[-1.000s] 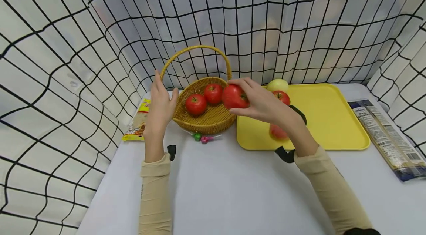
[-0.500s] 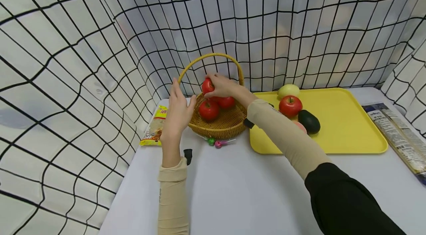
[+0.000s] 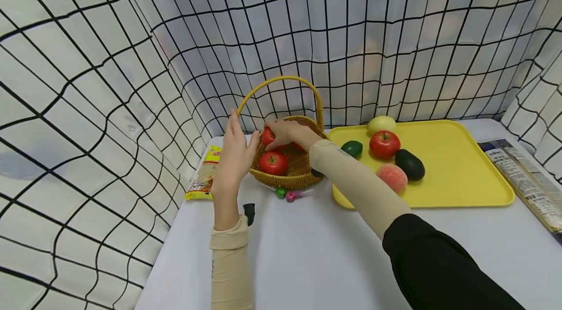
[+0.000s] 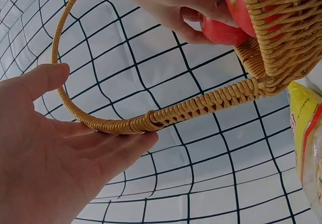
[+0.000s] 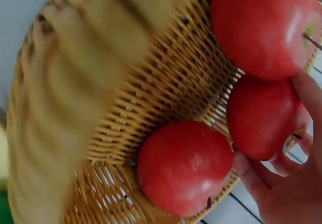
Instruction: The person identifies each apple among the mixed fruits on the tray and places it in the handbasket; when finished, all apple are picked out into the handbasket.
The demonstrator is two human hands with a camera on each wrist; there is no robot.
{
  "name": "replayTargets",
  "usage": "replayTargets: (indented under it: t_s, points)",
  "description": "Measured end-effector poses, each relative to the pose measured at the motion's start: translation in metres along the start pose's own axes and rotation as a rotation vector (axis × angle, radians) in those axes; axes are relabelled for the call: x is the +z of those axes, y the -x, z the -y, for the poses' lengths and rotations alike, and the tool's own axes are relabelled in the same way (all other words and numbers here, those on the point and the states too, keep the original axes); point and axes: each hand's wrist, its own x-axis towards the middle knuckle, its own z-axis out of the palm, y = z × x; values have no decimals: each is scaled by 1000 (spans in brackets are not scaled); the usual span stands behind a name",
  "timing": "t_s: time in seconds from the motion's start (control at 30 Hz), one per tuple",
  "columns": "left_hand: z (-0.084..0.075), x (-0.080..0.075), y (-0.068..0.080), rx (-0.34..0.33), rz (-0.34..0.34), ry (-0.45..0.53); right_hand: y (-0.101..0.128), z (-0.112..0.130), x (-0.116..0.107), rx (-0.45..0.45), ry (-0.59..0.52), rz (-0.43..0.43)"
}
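Observation:
A wicker basket [image 3: 303, 175] with a tall handle [image 4: 151, 118] stands at the back left of the white table. My left hand [image 3: 234, 154] rests flat against its left side, fingers straight; the palm [image 4: 50, 173] lies by the handle. My right hand [image 3: 287, 133] reaches into the basket and grips a red apple [image 3: 268, 136] low inside it. The right wrist view shows that apple [image 5: 264, 118] held by my fingers [image 5: 307, 98], between two other red apples [image 5: 269, 25] [image 5: 183, 166]. One of these [image 3: 273, 162] lies at the basket's front.
A yellow tray [image 3: 461, 173] right of the basket holds a pale apple [image 3: 381, 124], a red apple [image 3: 384, 144], a green fruit [image 3: 352, 148], an avocado [image 3: 410, 164] and a peach [image 3: 392, 177]. Two lollipops [image 3: 285, 195], a snack packet [image 3: 204, 173], a noodle pack [image 3: 527, 183].
My right hand carried the red apple from the basket's right rim to its back left and lowered it inside. The left hand stayed against the basket's side.

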Motion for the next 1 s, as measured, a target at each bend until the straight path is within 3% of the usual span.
replayTargets:
  t_s: [0.23, 0.5, 0.67, 0.87, 1.0]
  points:
    - [0, -5, 4, 1, 8, 1, 0, 11, 11, -2, 18, -8]
    - [0, -4, 4, 16, -8, -13, -2, 7, 13, -5, 102, -28]
    - [4, 0, 6, 8, -8, -21, -2, 3, 19, -19, 82, 7]
    - [1, -1, 2, 26, -19, -23, 6, -3, 12, -25, 123, 6]
    - [0, -3, 1, 24, -25, -35, 20, -6, 5, -72, 91, -33]
